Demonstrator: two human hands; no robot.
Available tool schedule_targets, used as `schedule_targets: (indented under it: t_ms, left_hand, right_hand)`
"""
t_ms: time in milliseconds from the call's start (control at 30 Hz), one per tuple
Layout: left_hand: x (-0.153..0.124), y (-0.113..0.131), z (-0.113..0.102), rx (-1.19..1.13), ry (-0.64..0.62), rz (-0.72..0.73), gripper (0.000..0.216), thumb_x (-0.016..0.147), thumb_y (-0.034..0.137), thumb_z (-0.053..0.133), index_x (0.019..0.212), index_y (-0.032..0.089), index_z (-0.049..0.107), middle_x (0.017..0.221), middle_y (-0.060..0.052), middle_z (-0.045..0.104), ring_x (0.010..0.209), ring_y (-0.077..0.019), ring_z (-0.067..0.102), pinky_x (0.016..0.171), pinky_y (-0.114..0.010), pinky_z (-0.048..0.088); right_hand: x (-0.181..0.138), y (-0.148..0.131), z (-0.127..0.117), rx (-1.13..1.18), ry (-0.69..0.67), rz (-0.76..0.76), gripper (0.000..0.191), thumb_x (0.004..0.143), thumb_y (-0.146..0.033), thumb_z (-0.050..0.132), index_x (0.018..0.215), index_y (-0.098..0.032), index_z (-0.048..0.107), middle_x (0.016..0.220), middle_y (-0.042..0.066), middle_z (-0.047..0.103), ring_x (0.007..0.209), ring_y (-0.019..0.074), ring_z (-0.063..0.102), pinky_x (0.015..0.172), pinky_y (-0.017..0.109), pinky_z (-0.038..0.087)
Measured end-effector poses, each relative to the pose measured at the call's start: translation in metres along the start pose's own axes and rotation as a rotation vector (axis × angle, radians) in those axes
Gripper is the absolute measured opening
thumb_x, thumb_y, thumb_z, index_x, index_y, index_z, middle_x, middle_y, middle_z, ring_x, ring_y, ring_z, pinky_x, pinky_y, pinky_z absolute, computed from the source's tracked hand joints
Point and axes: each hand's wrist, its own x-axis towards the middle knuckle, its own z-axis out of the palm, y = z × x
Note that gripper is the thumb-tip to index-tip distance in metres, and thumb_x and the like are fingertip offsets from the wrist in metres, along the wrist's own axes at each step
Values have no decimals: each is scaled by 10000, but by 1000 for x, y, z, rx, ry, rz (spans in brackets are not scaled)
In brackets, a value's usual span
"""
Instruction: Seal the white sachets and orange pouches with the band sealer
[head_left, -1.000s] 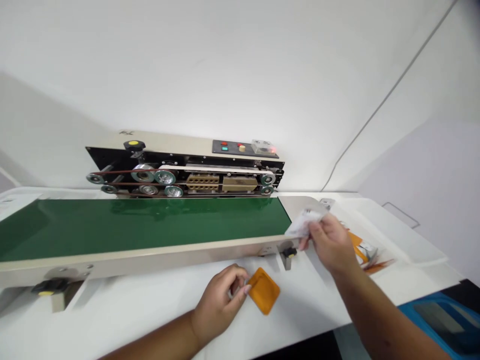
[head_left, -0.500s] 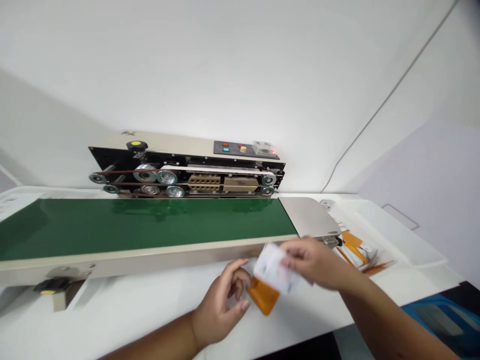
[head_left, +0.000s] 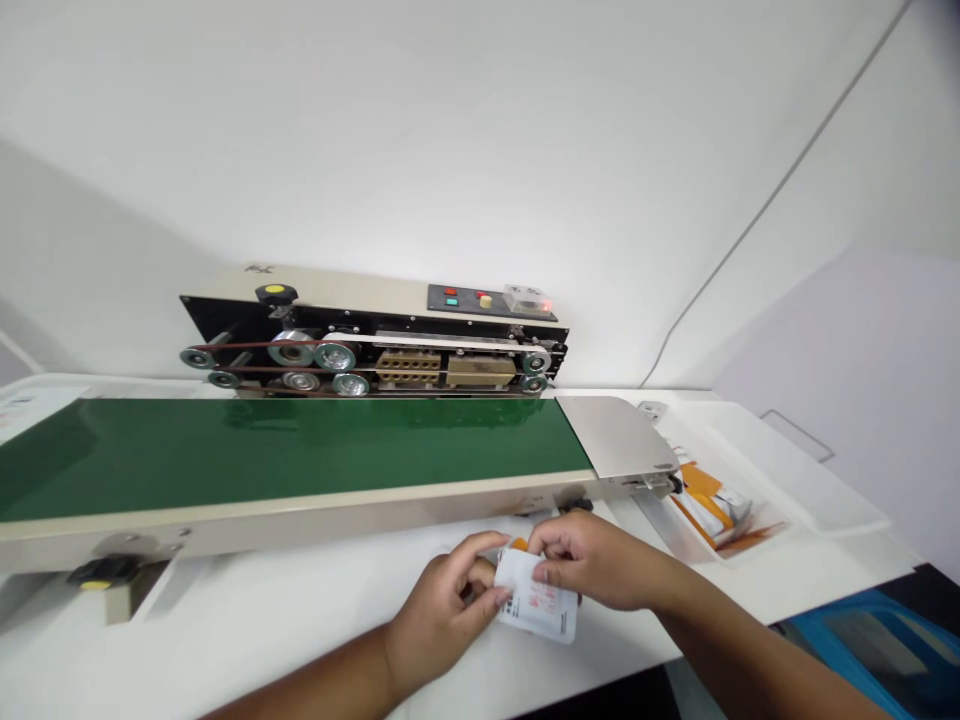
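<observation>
A small white printed sachet (head_left: 553,622) with red and black lettering is held low over the white table, in front of the sealing machine. My left hand (head_left: 450,610) is closed on its left edge, thumb on the printed face. On the upper edge, my right hand (head_left: 592,560) pinches the same sachet between thumb and fingers. A bit of orange (head_left: 519,544) shows behind the top edge between the hands; most of it is hidden.
The band sealer (head_left: 375,330) with pulleys and a control panel stands against the wall. Its green conveyor belt (head_left: 315,450) runs along the table's back. At the right, a translucent bin (head_left: 802,480) holds several orange and white packets (head_left: 709,495). A blue object (head_left: 862,650) lies at lower right.
The sachet has turned so its white printed face points up and hides most of the orange side. My left hand has closed on it; my right hand has shifted slightly left and down.
</observation>
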Motion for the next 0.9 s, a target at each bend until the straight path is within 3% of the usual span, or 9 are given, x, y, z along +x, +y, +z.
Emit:
schedule_targets:
  t_ms: [200, 300, 400, 467, 600, 667, 767, 900]
  left_hand:
    - [-2, -2, 2, -10, -47, -18, 275, 931, 288, 671, 1169, 200, 567, 679, 35, 654, 584, -117, 530, 595, -226, 412]
    - [-2, -1, 2, -31, -58, -12, 256, 945, 316, 665, 1126, 205, 523, 735, 15, 678, 609, -120, 539, 604, -231, 415]
    - [-1, 1, 0, -29, -46, 7, 263, 973, 350, 629, 1140, 215, 476, 822, -12, 697, 648, -125, 542, 616, -237, 408]
    - [-1, 1, 0, -21, -32, 14, 290, 984, 358, 609, 1189, 219, 458, 874, -27, 702, 656, -125, 536, 613, -242, 397]
    - [0, 0, -1, 8, -40, 16, 312, 992, 323, 578, 1258, 219, 452, 916, -40, 698, 666, -129, 531, 632, -257, 398]
    - [0, -1, -1, 25, -48, 22, 315, 989, 304, 576, 1270, 223, 458, 936, -40, 702, 655, -124, 530, 630, -258, 398]
    - [-1, -1, -1, 50, -68, 35, 289, 989, 299, 579, 1247, 222, 474, 939, -41, 713, 643, -122, 530, 625, -259, 400]
    - [-1, -1, -1, 75, -70, 52, 265, 991, 289, 571, 1229, 216, 483, 930, -39, 711, 627, -118, 522, 608, -254, 397]
  right_hand:
    - [-3, -10, -3, -35, -96, 55, 131, 882, -244, 630, 953, -170, 711, 648, -44, 596, 505, 79, 496, 473, 174, 348]
    - [-5, -12, -7, -80, -82, -17, 84, 863, -224, 659, 895, -170, 715, 662, -38, 617, 558, 75, 502, 507, 166, 341]
    - [-7, -11, -19, 14, -29, -11, 145, 885, -304, 663, 884, -164, 703, 707, -9, 669, 574, 87, 533, 510, 175, 362]
    - [-7, -9, -35, 159, 134, -9, 228, 885, -387, 670, 910, -162, 694, 691, 0, 671, 525, 89, 519, 471, 184, 354]
    - [-1, -4, -79, 491, 728, -167, 414, 810, -457, 756, 1087, -162, 671, 575, -36, 608, 451, 86, 473, 431, 191, 339]
    - [4, 0, -101, 604, 930, -247, 494, 768, -410, 803, 1166, -162, 647, 595, -29, 634, 482, 93, 510, 465, 197, 392]
    - [11, 6, -125, 634, 1040, -285, 533, 750, -329, 812, 1221, -153, 633, 687, 9, 702, 536, 103, 565, 528, 221, 469]
    - [22, 15, -137, 564, 1142, -222, 530, 773, -246, 756, 1273, -128, 623, 701, 18, 721, 531, 107, 585, 513, 221, 490]
